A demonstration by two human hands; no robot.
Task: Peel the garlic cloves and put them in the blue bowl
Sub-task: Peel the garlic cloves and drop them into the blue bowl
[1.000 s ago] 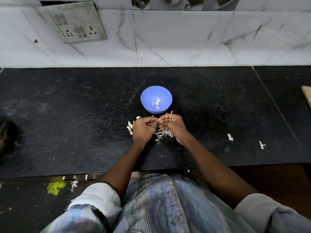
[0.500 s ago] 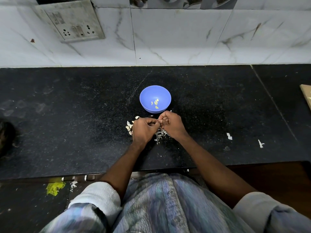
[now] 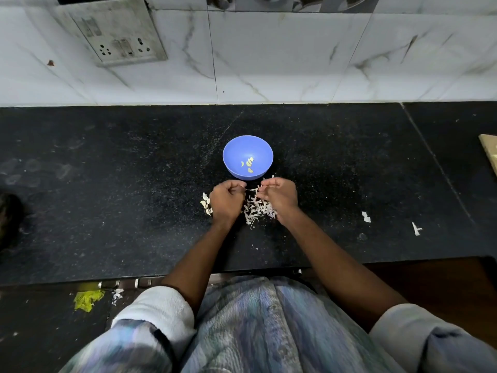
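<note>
Both curled hands, left hand [image 3: 225,201] and right hand [image 3: 279,197], pinch something hidden (clove unseen).

The black counter [image 3: 107,200] carries the blue bowl [image 3: 234,146] and garlic peels [image 3: 256,208].

Both forearms reach out, sleeves rolled up. Left hand [image 3: 225,201] and right hand [image 3: 279,196] are curled loosely, fingertips pinched, a small gap between them.

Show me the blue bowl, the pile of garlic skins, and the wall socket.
blue bowl [image 3: 262,146]: head view, bare inner wall.
pile of garlic skins [image 3: 257,210]: head view, middle of heap.
wall socket [image 3: 118,36]: head view, plate centre.
</note>
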